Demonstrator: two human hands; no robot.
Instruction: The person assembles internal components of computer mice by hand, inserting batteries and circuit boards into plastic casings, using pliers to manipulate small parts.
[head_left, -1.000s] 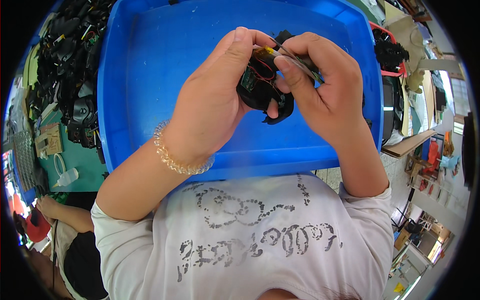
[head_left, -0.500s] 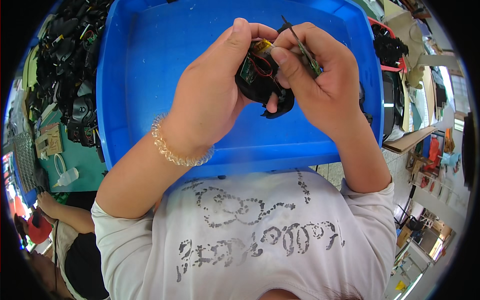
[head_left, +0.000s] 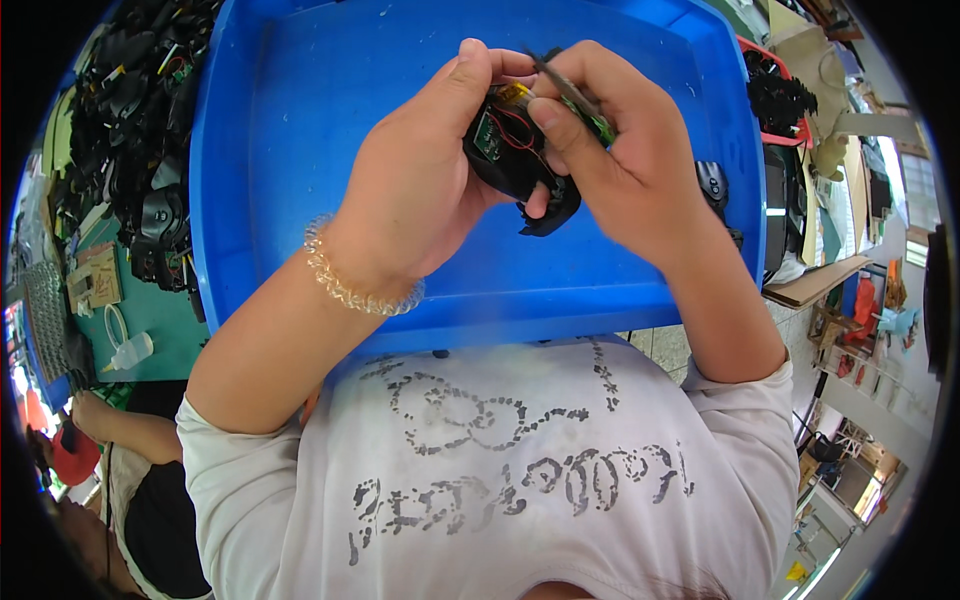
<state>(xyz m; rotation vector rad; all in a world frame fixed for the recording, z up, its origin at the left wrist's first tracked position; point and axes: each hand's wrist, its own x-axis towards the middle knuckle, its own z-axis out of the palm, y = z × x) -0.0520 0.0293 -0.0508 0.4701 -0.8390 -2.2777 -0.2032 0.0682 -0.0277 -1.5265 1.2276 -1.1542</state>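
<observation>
Over a blue plastic tray (head_left: 330,230), my left hand (head_left: 410,170) is closed around a soft black housing (head_left: 495,172). Inside that housing show a small green circuit board (head_left: 488,138), thin red wires and a part with yellow tape (head_left: 514,93). One fingertip pokes out below, beside a black flap. My right hand (head_left: 640,150) is closed on a slim pointed tool that looks like tweezers (head_left: 578,92), its dark tip aimed up and left. The right thumb and forefinger meet at the housing's right edge, near the yellow tape; what they pinch there is hidden.
Black moulded parts (head_left: 712,185) lie along the tray's right wall. A big heap of similar black parts (head_left: 150,150) covers the green table at left, near a small white bottle (head_left: 130,352). A red basket (head_left: 800,130) stands at right. Another person's arm (head_left: 130,430) shows lower left.
Both hands have shifted slightly left with the black housing. My right hand moved further, and the tweezers' tip swung left and lies flatter. More of the black parts at the tray's right shows.
</observation>
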